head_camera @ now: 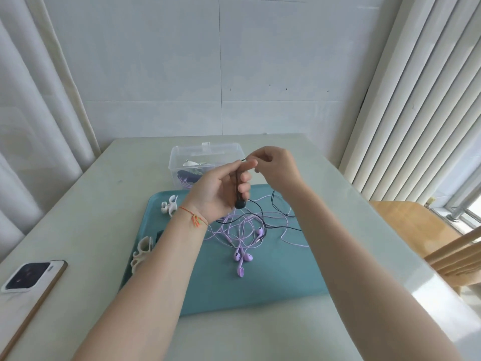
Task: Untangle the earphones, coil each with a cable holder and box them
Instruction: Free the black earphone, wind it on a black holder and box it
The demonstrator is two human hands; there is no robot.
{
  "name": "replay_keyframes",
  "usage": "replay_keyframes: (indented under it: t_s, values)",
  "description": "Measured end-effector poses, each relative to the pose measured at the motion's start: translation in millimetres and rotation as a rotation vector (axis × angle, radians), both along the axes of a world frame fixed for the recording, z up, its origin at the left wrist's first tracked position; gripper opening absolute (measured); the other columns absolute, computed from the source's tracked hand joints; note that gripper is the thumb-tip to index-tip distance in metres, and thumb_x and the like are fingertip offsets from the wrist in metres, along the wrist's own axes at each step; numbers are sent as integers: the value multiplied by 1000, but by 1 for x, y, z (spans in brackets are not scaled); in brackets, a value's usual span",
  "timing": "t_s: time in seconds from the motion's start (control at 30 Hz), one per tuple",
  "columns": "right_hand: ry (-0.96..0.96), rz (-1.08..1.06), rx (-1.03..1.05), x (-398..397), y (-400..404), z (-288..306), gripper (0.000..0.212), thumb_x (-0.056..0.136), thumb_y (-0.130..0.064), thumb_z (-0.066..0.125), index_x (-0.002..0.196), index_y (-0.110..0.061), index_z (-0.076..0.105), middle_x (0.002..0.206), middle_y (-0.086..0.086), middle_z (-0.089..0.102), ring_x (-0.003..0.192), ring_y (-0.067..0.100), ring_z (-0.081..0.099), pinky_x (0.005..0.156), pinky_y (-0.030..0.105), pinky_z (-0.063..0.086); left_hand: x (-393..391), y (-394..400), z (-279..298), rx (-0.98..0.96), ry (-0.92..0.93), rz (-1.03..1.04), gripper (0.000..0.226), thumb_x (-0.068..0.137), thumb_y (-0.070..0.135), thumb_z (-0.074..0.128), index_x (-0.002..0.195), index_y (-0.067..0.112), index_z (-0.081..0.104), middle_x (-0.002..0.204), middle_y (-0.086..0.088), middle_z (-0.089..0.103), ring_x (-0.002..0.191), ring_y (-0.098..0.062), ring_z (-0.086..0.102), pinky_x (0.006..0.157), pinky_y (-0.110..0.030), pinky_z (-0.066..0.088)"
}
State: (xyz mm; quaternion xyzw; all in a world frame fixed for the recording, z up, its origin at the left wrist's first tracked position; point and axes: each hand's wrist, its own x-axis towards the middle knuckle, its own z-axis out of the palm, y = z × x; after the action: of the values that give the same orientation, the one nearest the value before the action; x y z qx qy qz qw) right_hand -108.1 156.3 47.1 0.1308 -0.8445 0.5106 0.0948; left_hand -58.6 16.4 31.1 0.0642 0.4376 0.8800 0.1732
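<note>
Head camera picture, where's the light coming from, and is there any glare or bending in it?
Head view: daylight enters from the window at right, behind the vertical blinds; a bright patch of glare washes the table near its right edge; wide-angle distortion bows the blinds and the curtain at left; the hands are slightly soft.

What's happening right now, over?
Left hand grips black earphone; right hand pinches its cable. Black cable still crosses purple earphones on tray. Box waiting behind.
</note>
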Motion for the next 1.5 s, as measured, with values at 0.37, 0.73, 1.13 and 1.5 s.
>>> replay_keyframes:
  t_s: [0.37, 0.73, 1.13, 1.5]
  values:
    - [-175, 169, 166, 15, -16, -9, 25, 88, -15, 53, 72, -5, 68, 50, 3, 50, 36, 8, 35, 42, 18, 30, -18, -15, -6, 242, 78, 251, 31, 102, 15, 38, 120, -1, 59, 113, -13, 69, 106, -25, 67, 95, -32, 52]
    - [-234, 326, 299, 31, -13, -1, 34, 92, -27, 59, 68, -5, 67, 54, 1, 54, 44, 16, 34, 46, 21, 31, -26, -22, -12, 166, 29, 454, 38, 105, 25, 37, 123, -1, 57, 134, -15, 58, 124, -27, 56, 111, -35, 38]
    - [-192, 317, 351, 28, -18, -3, 25, 90, -29, 64, 75, -10, 73, 54, -3, 57, 34, 7, 30, 37, 14, 28, -25, -21, -10, 11, 133, 472, 34, 105, 36, 31, 115, 20, 59, 114, -2, 69, 116, -20, 62, 89, -28, 45]
    - [-46, 207, 366, 28, -7, 9, 17, 85, -27, 64, 81, -11, 69, 58, -6, 45, 52, 10, 37, 46, 18, 28, -24, -13, -21, -491, 220, 482, 33, 105, 24, 38, 97, 9, 67, 69, -7, 67, 62, -23, 56, 66, -31, 46]
